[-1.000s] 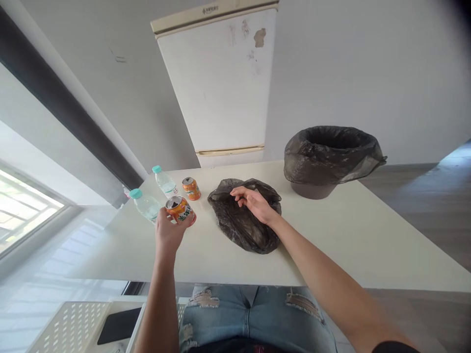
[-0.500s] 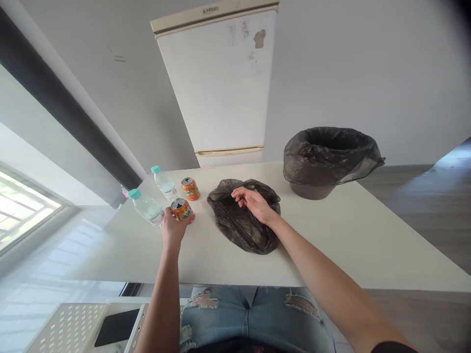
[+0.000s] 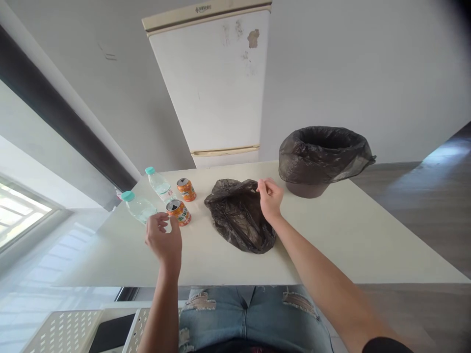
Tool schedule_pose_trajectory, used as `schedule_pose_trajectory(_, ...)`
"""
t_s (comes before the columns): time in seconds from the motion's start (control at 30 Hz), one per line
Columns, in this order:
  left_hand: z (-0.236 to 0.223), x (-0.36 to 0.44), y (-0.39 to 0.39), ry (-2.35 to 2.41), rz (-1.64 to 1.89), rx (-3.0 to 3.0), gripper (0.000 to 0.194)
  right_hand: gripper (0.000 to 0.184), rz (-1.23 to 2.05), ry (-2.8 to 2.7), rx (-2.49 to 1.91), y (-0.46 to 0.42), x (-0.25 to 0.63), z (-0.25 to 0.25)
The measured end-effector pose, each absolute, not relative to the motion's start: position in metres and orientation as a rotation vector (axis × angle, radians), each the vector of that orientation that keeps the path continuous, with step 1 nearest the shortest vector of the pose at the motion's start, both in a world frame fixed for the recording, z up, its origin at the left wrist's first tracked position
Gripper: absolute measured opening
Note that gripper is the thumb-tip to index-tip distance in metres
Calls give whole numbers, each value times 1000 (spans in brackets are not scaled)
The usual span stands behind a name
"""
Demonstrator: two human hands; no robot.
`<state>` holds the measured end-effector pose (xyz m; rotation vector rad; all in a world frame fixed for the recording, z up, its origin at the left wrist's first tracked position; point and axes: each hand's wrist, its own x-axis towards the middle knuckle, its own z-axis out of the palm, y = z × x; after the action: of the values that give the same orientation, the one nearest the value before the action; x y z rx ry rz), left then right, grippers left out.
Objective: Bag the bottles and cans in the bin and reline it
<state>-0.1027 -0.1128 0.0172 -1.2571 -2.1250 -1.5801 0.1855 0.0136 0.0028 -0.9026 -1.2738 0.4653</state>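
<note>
The open black bag [image 3: 241, 215] is lying mid-tabletop [image 3: 342, 235], bare surface stretching between it and the near edge, its long axis slanting from far left to near right. The right hand [image 3: 271, 198] is pinching its far-right rim, fingers nearly closed; the left hand's fingers [image 3: 164, 230] are curving apart, empty, beside the nearer orange can [image 3: 179, 213].
</note>
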Motion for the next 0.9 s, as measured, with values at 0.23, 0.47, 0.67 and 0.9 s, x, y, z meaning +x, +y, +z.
schedule_pose_trajectory(0.23, -8, -49, -93, -2455, -1579, -1882, 73, 46, 228, -1681, -1267, 27, 197, 10)
schedule_pose_trajectory(0.47, -40, -37, -73, -2577, -1847, -1926, 72, 56, 1058, -2064, -1058, 29, 208, 17)
schedule_pose_trajectory(0.67, -44, -39, -75, -2493, -2468, -1780, 45, 45, 1859, -2487, 72, 15, 220, 38)
schedule_pose_trajectory(0.9, -33, -43, -85, -2431, -2124, -1798, 41, 32, 1229, -1591, -741, 37, 235, 32)
